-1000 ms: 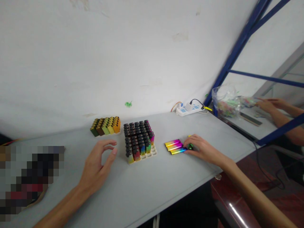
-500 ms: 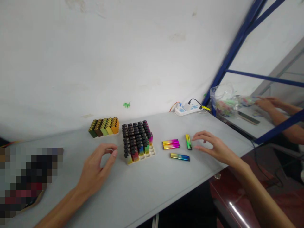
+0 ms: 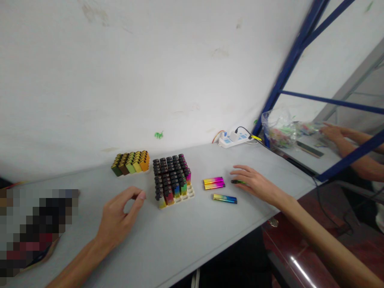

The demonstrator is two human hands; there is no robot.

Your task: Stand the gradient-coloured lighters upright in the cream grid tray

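Observation:
On the left, my left hand (image 3: 118,212) rests near the table with thumb and forefinger tips together in a loop, nothing visible in them. Just right of it stands a white rack (image 3: 186,197) of upright black-topped lighters (image 3: 171,176) in several colours; part of its right front corner has bare slots. My right hand (image 3: 255,184) is closed on a green lighter (image 3: 237,182), whose black end pokes out left under the fingers; the rest is hidden. Left of that hand lie two pink-and-yellow lighters (image 3: 214,183) side by side, and in front a blue-and-yellow lighter (image 3: 225,199).
Another batch of green, brown and orange lighters (image 3: 131,163) stands behind left. A power strip (image 3: 235,140) with cables sits by the wall. To the right are a blue metal frame (image 3: 280,76), a plastic bag (image 3: 279,132) and another person's hands (image 3: 333,132). A blurred-out patch covers the left.
My right hand has moved left over the green lighter and taken hold of it; the lighter has turned, black end to the left. My left thumb and forefinger have come closer together.

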